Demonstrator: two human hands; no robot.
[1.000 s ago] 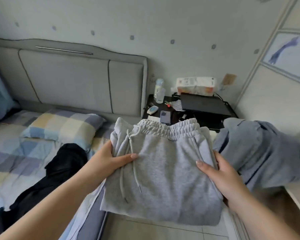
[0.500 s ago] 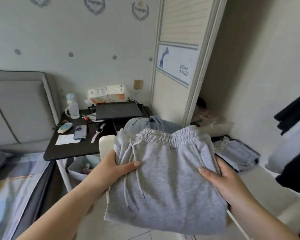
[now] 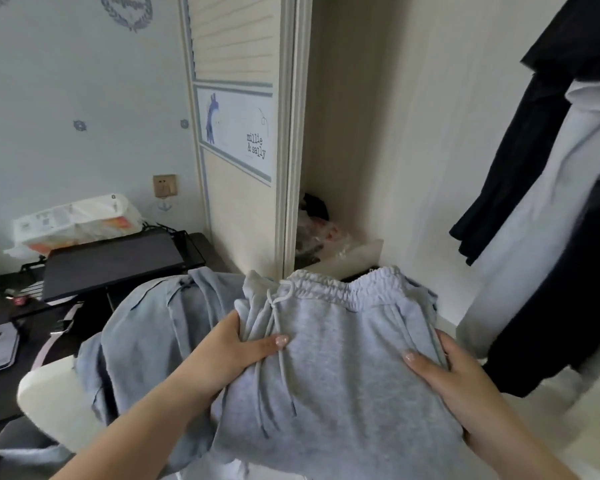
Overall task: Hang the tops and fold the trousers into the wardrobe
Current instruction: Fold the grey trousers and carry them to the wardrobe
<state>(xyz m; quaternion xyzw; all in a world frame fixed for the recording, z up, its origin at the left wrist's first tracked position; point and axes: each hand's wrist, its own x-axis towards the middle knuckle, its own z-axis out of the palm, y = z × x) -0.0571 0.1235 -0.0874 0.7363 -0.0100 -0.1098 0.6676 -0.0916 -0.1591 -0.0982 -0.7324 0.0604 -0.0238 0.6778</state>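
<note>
Centrally, folded grey sweatpants (image 3: 340, 368) held before the open wardrobe (image 3: 378, 133).

Left hand (image 3: 236, 348) and right hand (image 3: 454, 372) each grip a side edge, thumbs on top. Lower left, a blue-grey garment (image 3: 146, 341) drapes over a white chair back (image 3: 49, 396); dark and pale tops (image 3: 551, 202) hang at right; a black side table (image 3: 111, 261) stands at left.

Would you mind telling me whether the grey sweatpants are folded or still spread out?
Folded. The grey sweatpants form a compact bundle, waistband on top, gripped at its sides by the left hand and right hand.
</note>
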